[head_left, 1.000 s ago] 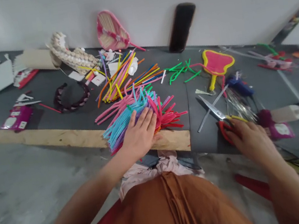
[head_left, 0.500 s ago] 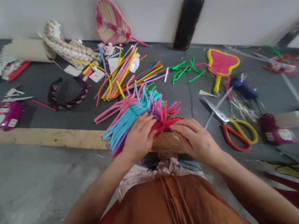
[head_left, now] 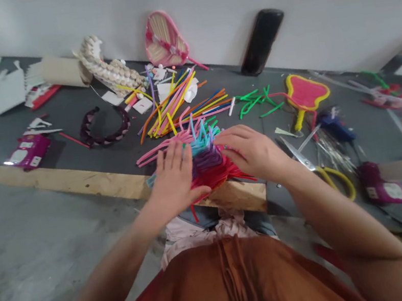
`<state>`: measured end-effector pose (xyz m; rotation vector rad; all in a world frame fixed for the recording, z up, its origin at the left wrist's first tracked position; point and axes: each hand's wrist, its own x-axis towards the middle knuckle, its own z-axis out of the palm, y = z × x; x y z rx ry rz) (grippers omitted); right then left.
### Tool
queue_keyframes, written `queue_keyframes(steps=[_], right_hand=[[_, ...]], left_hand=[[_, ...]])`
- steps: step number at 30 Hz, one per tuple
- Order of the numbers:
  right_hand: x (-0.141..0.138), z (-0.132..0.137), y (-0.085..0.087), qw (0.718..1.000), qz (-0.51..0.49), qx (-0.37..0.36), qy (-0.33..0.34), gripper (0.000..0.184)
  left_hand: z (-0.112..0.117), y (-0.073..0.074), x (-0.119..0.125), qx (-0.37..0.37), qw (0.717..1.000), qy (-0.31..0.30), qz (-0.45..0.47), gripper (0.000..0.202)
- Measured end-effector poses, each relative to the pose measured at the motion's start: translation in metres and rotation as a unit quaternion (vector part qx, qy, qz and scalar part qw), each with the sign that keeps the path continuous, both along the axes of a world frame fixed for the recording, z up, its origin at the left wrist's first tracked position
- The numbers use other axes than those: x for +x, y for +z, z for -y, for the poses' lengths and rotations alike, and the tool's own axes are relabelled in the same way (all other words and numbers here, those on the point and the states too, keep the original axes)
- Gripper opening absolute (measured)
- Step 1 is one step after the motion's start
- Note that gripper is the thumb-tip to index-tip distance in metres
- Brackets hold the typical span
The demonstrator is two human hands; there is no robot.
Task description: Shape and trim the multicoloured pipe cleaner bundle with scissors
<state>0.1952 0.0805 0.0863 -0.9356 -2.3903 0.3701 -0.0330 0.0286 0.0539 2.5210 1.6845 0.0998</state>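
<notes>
A bundle of bent pipe cleaners (head_left: 209,162) in blue, purple, pink and red lies at the table's front edge, between my hands. My left hand (head_left: 172,176) rests flat across its left part, fingers stretched out and thumb apart, hiding many of the blue strands. From the right, my right hand (head_left: 253,151) curls its fingers and thumb around the strand ends, which are partly hidden. Straight yellow, orange and pink pipe cleaners (head_left: 173,103) lie loose just behind the bundle. Short green pieces (head_left: 254,101) are scattered to the right of them.
Scissors (head_left: 332,179) with yellow handles lie by my right forearm, near a blue glue gun (head_left: 336,124). A phone (head_left: 262,41) and a pink fan (head_left: 165,40) lean on the wall. A braided headband (head_left: 106,128) and a purple box (head_left: 29,149) lie left.
My left hand has moved left and flattened with its fingers spread. My right hand has shifted up from the red strands at the front edge. More purple and red strands show between them.
</notes>
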Motion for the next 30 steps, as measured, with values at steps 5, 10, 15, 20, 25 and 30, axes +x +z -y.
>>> queue_keyframes(steps=[5, 10, 15, 20, 25, 30], right_hand=[[0.027, 0.027, -0.008, 0.984, -0.077, 0.04, -0.156, 0.023], [0.056, 0.057, -0.009, 0.968, -0.096, 0.046, -0.229, 0.022], [0.064, 0.073, 0.003, 0.952, -0.18, 0.082, -0.234, 0.023], [0.057, 0.106, 0.042, 0.936, -0.243, 0.176, -0.183, 0.024], [0.053, 0.16, 0.075, 0.911, -0.28, 0.26, -0.155, 0.028], [0.052, 0.17, 0.038, 0.974, -0.134, 0.163, -0.085, 0.031]], left_hand=[[0.017, -0.008, 0.032, -0.026, 0.998, -0.027, -0.054, 0.082], [0.003, 0.02, 0.032, 0.022, 0.996, -0.051, -0.073, 0.047], [-0.027, 0.127, 0.011, 0.1, 0.989, 0.03, -0.103, 0.052], [-0.021, 0.217, 0.003, 0.041, 0.992, 0.014, 0.123, 0.045], [-0.001, 0.178, 0.024, -0.263, 0.898, -0.058, 0.348, 0.045], [0.011, 0.086, 0.051, -0.449, 0.802, -0.105, 0.38, 0.056]])
